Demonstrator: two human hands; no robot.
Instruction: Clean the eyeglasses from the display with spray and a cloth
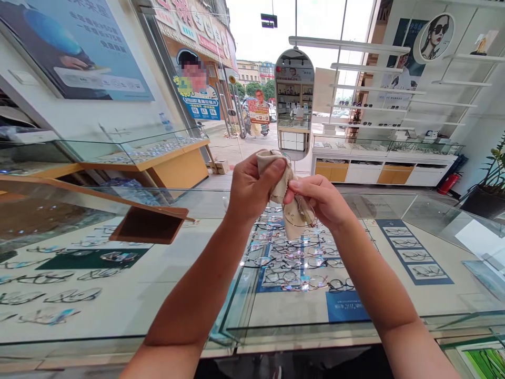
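Above the glass counter, my left hand (252, 184) is closed, its thumb pressing a beige cleaning cloth (292, 230) folded over part of a pair of glasses. My right hand (321, 199) is closed too, thumb and fingers pinching the glasses near the middle of the frame. One thin-rimmed lens of the glasses (314, 220) shows below the right fingers, with the cloth hanging behind it. The other lens is mostly hidden by the cloth and the left fingers.
Under the glass lie several rows of glasses (290, 277). A brown wooden-framed mirror or tray (148, 223) stands on the counter at left. A dark blue display strip (414, 251) holds frames at right. Beyond are a tall mirror (294, 105) and a white cabinet (365, 171).
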